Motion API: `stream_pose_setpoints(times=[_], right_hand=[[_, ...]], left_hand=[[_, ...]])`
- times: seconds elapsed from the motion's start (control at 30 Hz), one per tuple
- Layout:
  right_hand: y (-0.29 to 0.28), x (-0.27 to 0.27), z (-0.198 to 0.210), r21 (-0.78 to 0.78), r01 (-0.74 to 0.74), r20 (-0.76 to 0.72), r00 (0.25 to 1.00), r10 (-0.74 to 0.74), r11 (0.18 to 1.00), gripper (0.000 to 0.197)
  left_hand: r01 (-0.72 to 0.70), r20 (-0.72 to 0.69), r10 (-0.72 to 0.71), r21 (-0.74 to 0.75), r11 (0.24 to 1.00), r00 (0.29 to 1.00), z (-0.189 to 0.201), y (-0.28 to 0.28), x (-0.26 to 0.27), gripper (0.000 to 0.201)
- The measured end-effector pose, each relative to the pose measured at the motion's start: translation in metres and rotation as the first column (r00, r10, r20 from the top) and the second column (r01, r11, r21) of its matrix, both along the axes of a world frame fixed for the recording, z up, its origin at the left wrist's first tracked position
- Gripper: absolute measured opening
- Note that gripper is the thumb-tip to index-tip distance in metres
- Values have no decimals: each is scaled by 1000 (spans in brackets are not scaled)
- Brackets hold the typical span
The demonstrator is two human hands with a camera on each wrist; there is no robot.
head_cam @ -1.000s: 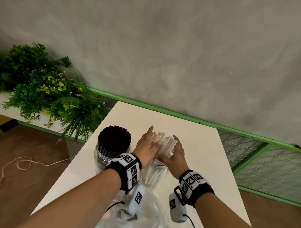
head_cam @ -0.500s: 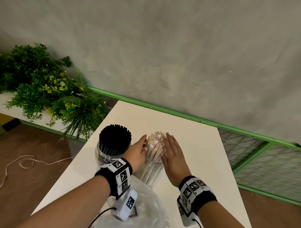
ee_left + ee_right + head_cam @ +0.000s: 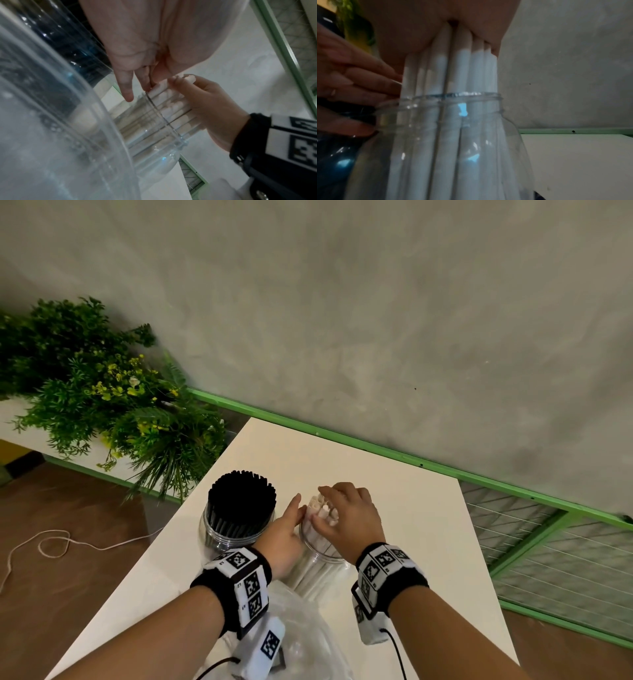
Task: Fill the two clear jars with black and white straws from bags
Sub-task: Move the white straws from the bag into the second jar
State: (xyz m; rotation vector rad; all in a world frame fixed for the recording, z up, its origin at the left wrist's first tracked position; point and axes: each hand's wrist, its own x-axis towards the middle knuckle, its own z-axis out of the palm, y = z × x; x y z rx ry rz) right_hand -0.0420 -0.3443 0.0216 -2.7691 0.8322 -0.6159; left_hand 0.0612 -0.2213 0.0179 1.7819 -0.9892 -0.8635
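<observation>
Two clear jars stand side by side on the white table (image 3: 404, 501). The left jar (image 3: 236, 529) is packed with black straws (image 3: 241, 494). The right jar (image 3: 325, 556) (image 3: 453, 135) holds white straws (image 3: 320, 510) (image 3: 462, 67) that stick out above its rim. My right hand (image 3: 342, 508) (image 3: 205, 102) lies on top of the white straws, fingers and thumb bent round their ends. My left hand (image 3: 291, 518) (image 3: 126, 88) touches the left side of that bundle with straight fingers (image 3: 368, 81).
A crumpled clear plastic bag (image 3: 308, 638) lies at the table's near edge under my wrists. Green plants (image 3: 102, 405) stand to the left beyond the table. A green rail (image 3: 376, 450) and wire mesh panel (image 3: 548, 559) run behind and to the right.
The white straws have sunk into the right jar. My hands let go and lay flat beside them; now the right hand has come over their tops and the left stays at the side.
</observation>
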Motion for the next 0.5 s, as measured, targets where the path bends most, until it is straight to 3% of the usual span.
stream_pose_setpoints(times=[0.07, 0.2, 0.3, 0.4, 0.5], right_hand=[[-2, 1, 0, -34, 11, 60, 998, -9, 999, 51], [-1, -2, 0, -81, -10, -112, 994, 1, 997, 58], [-2, 1, 1, -86, -50, -120, 992, 39, 995, 65], [-6, 9, 6, -66, -104, -231, 969, 86, 992, 49], [-7, 11, 8, -31, -77, -144, 987, 72, 997, 37]], left_hand=[[4, -13, -4, 3, 1000, 1000, 1, 2, 1, 75], [61, 177, -77, 92, 994, 981, 8, 7, -4, 67], [93, 228, -113, 98, 991, 967, 12, 11, -10, 66], [81, 244, -100, 88, 993, 965, 14, 13, -11, 66], [83, 225, -103, 96, 992, 969, 14, 13, -8, 66]])
